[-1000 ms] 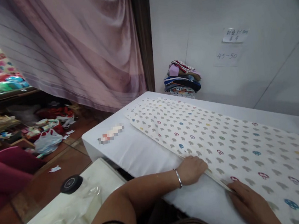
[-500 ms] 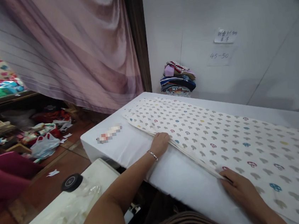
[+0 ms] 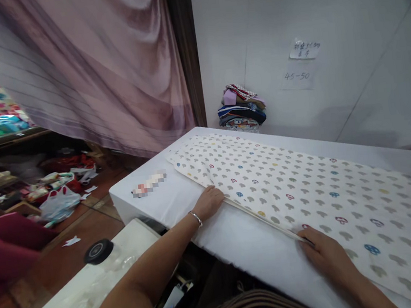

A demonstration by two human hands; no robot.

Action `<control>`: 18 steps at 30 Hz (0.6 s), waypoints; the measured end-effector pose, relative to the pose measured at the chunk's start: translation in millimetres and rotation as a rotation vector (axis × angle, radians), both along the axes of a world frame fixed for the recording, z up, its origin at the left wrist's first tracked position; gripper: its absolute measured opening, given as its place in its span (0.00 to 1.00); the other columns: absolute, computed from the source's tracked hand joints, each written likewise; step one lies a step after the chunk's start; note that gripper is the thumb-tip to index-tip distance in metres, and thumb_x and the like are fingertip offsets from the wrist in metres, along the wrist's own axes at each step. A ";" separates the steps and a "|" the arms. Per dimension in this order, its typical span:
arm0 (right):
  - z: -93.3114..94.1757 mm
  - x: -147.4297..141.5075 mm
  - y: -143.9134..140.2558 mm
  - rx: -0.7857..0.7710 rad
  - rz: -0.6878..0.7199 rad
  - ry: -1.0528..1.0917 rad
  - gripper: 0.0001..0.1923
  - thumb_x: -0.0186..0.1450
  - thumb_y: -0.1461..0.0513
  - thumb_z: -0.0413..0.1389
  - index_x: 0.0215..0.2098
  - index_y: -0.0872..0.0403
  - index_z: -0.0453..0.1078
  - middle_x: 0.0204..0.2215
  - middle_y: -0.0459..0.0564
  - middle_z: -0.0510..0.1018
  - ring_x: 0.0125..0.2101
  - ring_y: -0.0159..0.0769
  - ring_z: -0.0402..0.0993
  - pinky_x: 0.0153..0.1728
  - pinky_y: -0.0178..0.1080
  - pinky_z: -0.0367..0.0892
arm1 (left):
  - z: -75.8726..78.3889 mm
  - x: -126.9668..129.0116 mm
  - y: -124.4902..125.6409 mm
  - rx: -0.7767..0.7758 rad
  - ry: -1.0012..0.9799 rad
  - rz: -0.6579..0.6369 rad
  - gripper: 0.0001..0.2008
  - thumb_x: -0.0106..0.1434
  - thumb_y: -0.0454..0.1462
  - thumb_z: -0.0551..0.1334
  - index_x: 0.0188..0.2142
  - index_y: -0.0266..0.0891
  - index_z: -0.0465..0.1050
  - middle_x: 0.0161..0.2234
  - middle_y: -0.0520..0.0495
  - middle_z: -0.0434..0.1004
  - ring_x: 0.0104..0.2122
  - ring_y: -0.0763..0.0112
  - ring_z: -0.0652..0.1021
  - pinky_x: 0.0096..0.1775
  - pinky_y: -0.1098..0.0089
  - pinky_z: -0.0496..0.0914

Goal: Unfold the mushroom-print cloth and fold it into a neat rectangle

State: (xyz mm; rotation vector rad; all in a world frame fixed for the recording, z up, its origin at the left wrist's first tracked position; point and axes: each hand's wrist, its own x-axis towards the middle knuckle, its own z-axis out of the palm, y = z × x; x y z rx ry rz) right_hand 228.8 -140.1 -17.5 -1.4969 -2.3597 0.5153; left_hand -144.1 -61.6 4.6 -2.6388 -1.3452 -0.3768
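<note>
A long white cloth [image 3: 265, 167] printed with grey and coloured mushroom shapes lies folded in layers along a white-covered table [image 3: 252, 252]. My left hand [image 3: 207, 202], with a bracelet at its wrist, is closed on the cloth's near edge. Farther right, my right hand [image 3: 320, 249] pinches the same edge between thumb and fingers. Between both hands the edge runs straight and taut. Small creases show in the fabric just beyond my left hand. A small dark item shows at my right fingers, too little of it to name.
A blurred-out object [image 3: 149, 183] lies on the table's left end. Nearer, a white surface [image 3: 59, 297] carries a clear plastic jar with a black lid [image 3: 99, 252]. Folded fabrics [image 3: 242, 108] are stacked by the wall. A pink curtain [image 3: 138, 73] hangs behind; bags [image 3: 60, 203] litter the floor.
My left hand has shifted slightly left and toward me, drawing the near edge straighter. My right hand keeps its hold in nearly the same place. The view has turned slightly.
</note>
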 end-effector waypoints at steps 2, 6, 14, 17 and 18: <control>-0.5 0.6 0.6 -0.010 -0.002 -0.020 0.13 0.62 0.58 0.44 0.36 0.49 0.69 0.36 0.48 0.75 0.46 0.42 0.69 0.40 0.40 0.67 | -2.6 -0.3 -0.9 -0.008 -0.003 0.009 0.10 0.64 0.33 0.50 0.31 0.38 0.68 0.32 0.50 0.73 0.36 0.74 0.71 0.51 0.64 0.57; 0.6 0.3 1.6 -0.026 0.041 -0.063 0.13 0.63 0.58 0.43 0.35 0.49 0.69 0.35 0.48 0.75 0.47 0.42 0.68 0.41 0.40 0.66 | -5.7 -0.7 0.5 0.000 -0.003 0.021 0.09 0.64 0.32 0.50 0.31 0.38 0.67 0.31 0.51 0.73 0.34 0.74 0.72 0.53 0.63 0.56; -5.5 -11.5 -0.4 0.204 0.071 -0.161 0.14 0.61 0.66 0.44 0.37 0.50 0.70 0.34 0.49 0.74 0.37 0.38 0.70 0.36 0.39 0.66 | -6.8 -1.9 3.2 0.035 -0.095 -0.030 0.07 0.60 0.30 0.52 0.33 0.38 0.67 0.40 0.46 0.74 0.41 0.70 0.71 0.48 0.65 0.61; -9.5 -21.5 2.5 0.294 0.090 -0.193 0.15 0.61 0.67 0.44 0.40 0.51 0.70 0.35 0.50 0.74 0.36 0.38 0.70 0.38 0.40 0.65 | -5.4 -1.5 4.9 0.037 -0.125 -0.042 0.07 0.60 0.30 0.52 0.32 0.38 0.67 0.40 0.46 0.73 0.40 0.69 0.71 0.46 0.66 0.62; -10.4 -25.7 4.0 0.325 0.085 -0.206 0.15 0.61 0.67 0.44 0.41 0.51 0.70 0.36 0.51 0.74 0.36 0.38 0.69 0.38 0.40 0.65 | -5.0 -1.4 5.7 0.024 -0.120 -0.050 0.07 0.60 0.29 0.52 0.32 0.39 0.67 0.38 0.46 0.73 0.39 0.70 0.71 0.46 0.66 0.63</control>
